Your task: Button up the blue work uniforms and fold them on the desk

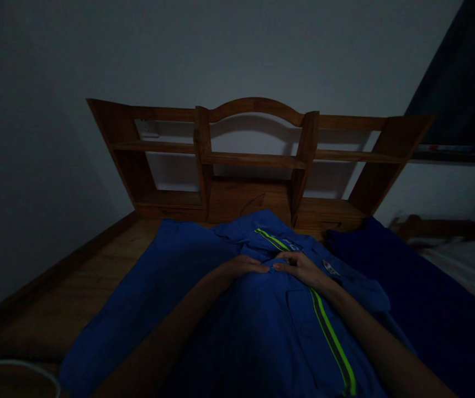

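Note:
A blue work jacket (246,315) with a yellow-green and grey reflective stripe lies spread out before me, a small badge on its right side. Both hands meet near its middle. My left hand (243,266) pinches the cloth from the left, its fingertips pointing right. From the other side, my right hand (297,267) grips the same spot between thumb and fingers, just below the upper stretch of stripe. The fingertips of the two hands almost touch. Dim light hides whether a button or only a fold of cloth is between them.
A wooden headboard (254,160) with open shelves stands against the pale wall behind the jacket. Bare wooden boards (96,271) show at the left. Dark blue fabric (411,287) lies at the right. A pale cable (22,363) curves through the lower left corner.

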{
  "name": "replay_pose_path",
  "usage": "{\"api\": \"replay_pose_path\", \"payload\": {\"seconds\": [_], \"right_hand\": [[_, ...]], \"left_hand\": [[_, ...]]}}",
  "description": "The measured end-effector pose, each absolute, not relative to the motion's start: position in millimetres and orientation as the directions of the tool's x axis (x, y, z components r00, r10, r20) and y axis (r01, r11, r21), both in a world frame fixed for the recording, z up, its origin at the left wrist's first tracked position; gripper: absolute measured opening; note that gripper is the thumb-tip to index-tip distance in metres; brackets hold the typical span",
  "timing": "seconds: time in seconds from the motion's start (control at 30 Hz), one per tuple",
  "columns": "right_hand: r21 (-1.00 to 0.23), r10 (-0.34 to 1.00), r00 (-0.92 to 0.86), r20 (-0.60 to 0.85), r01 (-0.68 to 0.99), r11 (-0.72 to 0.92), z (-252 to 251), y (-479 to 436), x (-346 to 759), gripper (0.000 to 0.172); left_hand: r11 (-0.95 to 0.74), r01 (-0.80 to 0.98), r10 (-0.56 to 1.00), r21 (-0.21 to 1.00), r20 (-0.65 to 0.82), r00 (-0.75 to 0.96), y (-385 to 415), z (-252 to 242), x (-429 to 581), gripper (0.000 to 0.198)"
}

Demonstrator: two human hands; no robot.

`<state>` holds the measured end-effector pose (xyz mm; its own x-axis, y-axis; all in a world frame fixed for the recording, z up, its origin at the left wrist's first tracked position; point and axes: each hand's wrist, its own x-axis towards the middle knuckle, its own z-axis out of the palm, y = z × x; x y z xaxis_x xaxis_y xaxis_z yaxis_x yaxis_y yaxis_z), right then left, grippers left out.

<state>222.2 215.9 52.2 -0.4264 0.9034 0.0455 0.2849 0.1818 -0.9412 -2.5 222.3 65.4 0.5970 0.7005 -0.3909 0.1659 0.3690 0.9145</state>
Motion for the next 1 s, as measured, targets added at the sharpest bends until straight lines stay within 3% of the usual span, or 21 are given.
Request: {"api": "replay_pose_path", "payload": {"seconds": [0.33,0.5,0.7,1.0], "right_hand": [[-0.959,0.898,-0.44,0.015,0.248,0.138,56,214,223,0.032],[-0.948,0.842,-0.54,-0.024,0.28,0.153,63,210,225,0.031],[-0.937,0.798,-0.596,-0.086,0.321,0.139,64,210,227,0.036],[-0.935,0.829,-0.558,-0.019,0.303,0.183,60,209,223,0.035]], "left_hand": [[0.357,0.153,0.693,0.921,-0.371,0.618,224,60,-1,0.037],[0.242,0.225,0.721,0.944,-0.33,0.609,227,53,1,0.036],[-0.009,0.224,0.752,0.975,-0.141,0.644,230,45,6,0.029],[-0.144,0.145,0.773,0.979,0.02,0.634,227,39,11,0.02]]}}
